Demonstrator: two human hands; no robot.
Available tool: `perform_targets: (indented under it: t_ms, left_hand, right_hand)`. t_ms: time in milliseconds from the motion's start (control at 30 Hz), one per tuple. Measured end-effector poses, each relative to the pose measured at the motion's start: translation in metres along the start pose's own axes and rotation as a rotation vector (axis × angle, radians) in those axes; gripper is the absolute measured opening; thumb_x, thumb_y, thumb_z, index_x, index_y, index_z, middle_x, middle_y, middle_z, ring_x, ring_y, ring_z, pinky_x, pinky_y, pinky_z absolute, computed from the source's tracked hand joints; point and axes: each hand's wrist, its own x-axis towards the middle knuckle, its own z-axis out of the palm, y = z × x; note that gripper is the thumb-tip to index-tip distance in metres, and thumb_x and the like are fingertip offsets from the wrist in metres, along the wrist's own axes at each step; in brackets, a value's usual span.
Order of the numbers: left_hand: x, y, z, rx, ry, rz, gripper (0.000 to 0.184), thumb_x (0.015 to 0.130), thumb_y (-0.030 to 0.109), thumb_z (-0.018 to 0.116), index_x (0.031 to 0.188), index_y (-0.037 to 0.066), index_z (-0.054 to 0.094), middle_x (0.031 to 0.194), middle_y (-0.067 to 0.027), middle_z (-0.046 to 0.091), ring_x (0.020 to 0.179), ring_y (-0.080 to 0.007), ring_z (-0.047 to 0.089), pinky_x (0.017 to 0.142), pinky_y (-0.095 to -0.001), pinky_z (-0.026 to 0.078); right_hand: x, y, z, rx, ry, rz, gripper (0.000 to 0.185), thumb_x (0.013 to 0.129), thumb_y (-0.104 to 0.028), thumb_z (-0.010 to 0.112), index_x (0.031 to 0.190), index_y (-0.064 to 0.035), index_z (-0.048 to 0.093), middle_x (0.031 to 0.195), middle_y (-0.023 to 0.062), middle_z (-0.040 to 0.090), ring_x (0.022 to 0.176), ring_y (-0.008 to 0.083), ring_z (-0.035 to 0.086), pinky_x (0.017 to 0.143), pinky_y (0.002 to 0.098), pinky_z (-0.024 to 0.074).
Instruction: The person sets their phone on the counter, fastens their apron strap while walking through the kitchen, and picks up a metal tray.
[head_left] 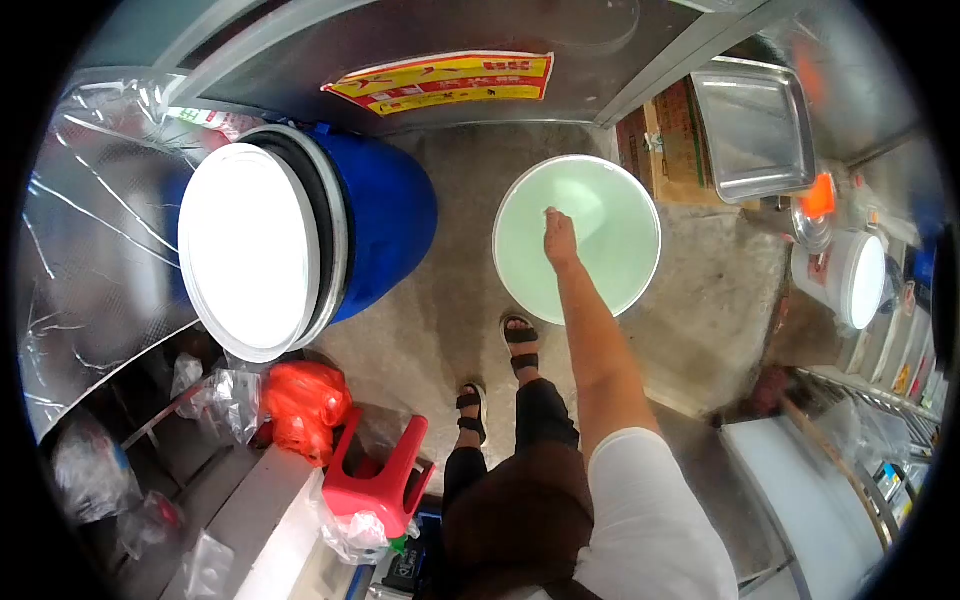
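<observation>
My right hand [560,240], at the end of an outstretched arm with a white sleeve, is over a round pale green tub [620,265] with a white rim. The fingers look closed together. Whatever they hold, if anything, is too small to make out. A lighter patch shows inside the tub beside the fingertips, and I cannot tell whether it is a reflection. The tub stands on the floor in front of my sandalled feet. My left hand is out of view.
A blue drum [390,225] topped by a white lid [245,250] stands left. Near my feet are a red plastic stool [375,490] and a red bag [305,408]. At right are a metal tray [757,130], cardboard boxes [680,140] and a white bucket [825,275].
</observation>
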Motion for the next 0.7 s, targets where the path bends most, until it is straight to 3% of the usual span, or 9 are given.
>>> perform_targets:
  t_ms: [33,133,200,233,267,367,433,567,700]
  left_hand:
    - [0.003,0.006,-0.003,0.008,0.001,0.006,0.033,0.08,0.022,0.051,0.105,0.001,0.05,0.092,-0.0129,0.058,0.085,-0.0262,0.055,0.07,-0.0356,0.045]
    - [0.009,0.025,-0.015,0.02,-0.001,0.022,0.033,0.08,0.022,0.052,0.105,0.001,0.05,0.092,-0.0129,0.058,0.085,-0.0259,0.055,0.07,-0.0353,0.045]
    - [0.016,0.042,-0.022,0.028,0.002,0.051,0.034,0.079,0.022,0.052,0.106,0.001,0.049,0.092,-0.0129,0.057,0.085,-0.0257,0.055,0.07,-0.0352,0.045]
    - [0.019,0.05,-0.026,0.032,0.0,0.07,0.034,0.079,0.022,0.052,0.106,0.001,0.049,0.092,-0.0129,0.057,0.085,-0.0256,0.055,0.07,-0.0351,0.044]
    - [0.023,0.06,-0.029,0.034,0.005,0.086,0.034,0.079,0.021,0.052,0.106,0.001,0.049,0.092,-0.0129,0.057,0.085,-0.0255,0.055,0.07,-0.035,0.044]
    - [0.027,0.079,-0.041,0.043,0.021,0.138,0.035,0.079,0.021,0.053,0.107,0.001,0.048,0.093,-0.0129,0.057,0.085,-0.0252,0.055,0.07,-0.0347,0.044]
    - [0.026,0.084,-0.051,0.033,0.037,0.15,0.035,0.079,0.021,0.053,0.107,0.0,0.048,0.093,-0.0129,0.057,0.085,-0.025,0.055,0.071,-0.0346,0.044]
    - [0.028,0.086,-0.057,0.043,0.043,0.161,0.036,0.079,0.02,0.053,0.108,0.0,0.047,0.093,-0.0129,0.057,0.085,-0.0246,0.055,0.071,-0.0342,0.044]
    - [0.029,0.082,-0.05,0.059,0.029,0.151,0.037,0.079,0.02,0.054,0.109,0.0,0.046,0.093,-0.0129,0.057,0.086,-0.0242,0.055,0.071,-0.0339,0.044]
  right_hand:
    - [0.006,0.033,0.028,0.067,0.054,-0.224,0.034,0.087,-0.028,0.039,0.095,0.0016,0.053,0.08,0.0061,0.056,0.072,0.0161,0.053,0.067,0.0293,0.0428]
    - [-0.049,-0.031,0.048,0.766,-0.218,0.14,0.023,0.086,-0.021,0.039,0.087,-0.0039,0.055,0.073,0.0039,0.055,0.062,0.0126,0.052,0.057,0.0249,0.043]
    - [-0.1,-0.08,0.056,0.495,-0.468,-0.041,0.033,0.089,-0.03,0.037,0.091,-0.0026,0.055,0.077,0.0047,0.056,0.068,0.014,0.053,0.067,0.0286,0.044]
    - [-0.13,-0.107,0.057,0.657,-0.555,0.165,0.036,0.089,-0.033,0.038,0.099,-0.0028,0.055,0.089,0.0063,0.056,0.08,0.0153,0.053,0.074,0.029,0.0428]
    - [-0.147,-0.109,0.068,0.46,-0.685,0.074,0.038,0.088,-0.033,0.038,0.107,-0.0029,0.052,0.105,0.0105,0.053,0.096,0.0209,0.049,0.083,0.0332,0.0396]
    - [-0.183,-0.074,0.124,-0.443,-0.464,-0.277,0.04,0.087,-0.032,0.04,0.11,-0.002,0.05,0.117,0.0158,0.045,0.109,0.0275,0.042,0.09,0.0377,0.0353]
    - [-0.192,-0.095,0.113,0.051,-0.51,-0.118,0.04,0.085,-0.029,0.042,0.112,-0.0009,0.048,0.117,0.0185,0.046,0.109,0.0324,0.041,0.091,0.0403,0.0344]
    - [-0.181,-0.097,0.092,-0.208,-0.415,-0.257,0.042,0.083,-0.028,0.044,0.114,-0.001,0.047,0.115,0.0187,0.047,0.108,0.0332,0.042,0.091,0.0391,0.0351]
    - [-0.173,-0.112,0.048,-0.063,-0.626,0.029,0.04,0.084,-0.026,0.046,0.114,0.0011,0.047,0.112,0.0182,0.049,0.105,0.0306,0.047,0.088,0.0363,0.038]
